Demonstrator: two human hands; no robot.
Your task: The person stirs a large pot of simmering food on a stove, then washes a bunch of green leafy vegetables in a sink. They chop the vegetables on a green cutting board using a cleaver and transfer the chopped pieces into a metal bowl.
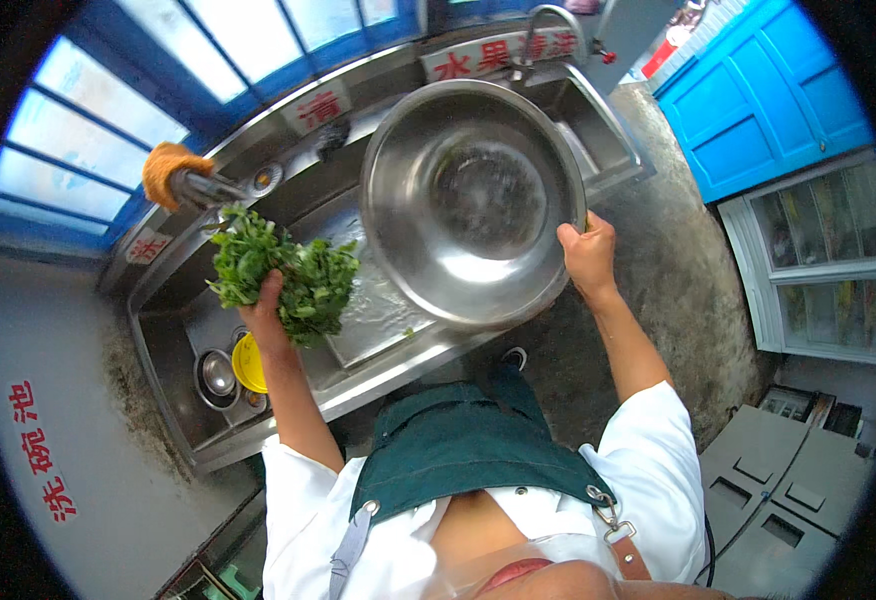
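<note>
My left hand (264, 306) is closed around a bunch of leafy green herbs (314, 289), held over the left part of a long stainless steel sink (378, 375). The thumb lies across the leaves; the other fingers are mostly hidden. At the right, my right hand (589, 251) grips the rim of a large round metal basin (475, 202), thumb on the inside of the rim. The basin is tilted with its inside towards me and contains no leaves that I can see. Shallow water and a small green leaf scrap lie in the sink below.
A yellow container (249, 364) and metal bowls (218, 373) sit at the sink's left end. An orange cloth (172, 174) wraps the tap behind the herbs. Beyond the basin are a smaller sink (588, 127) and a curved faucet (554, 19). A glass-doored cabinet (820, 262) stands at the right.
</note>
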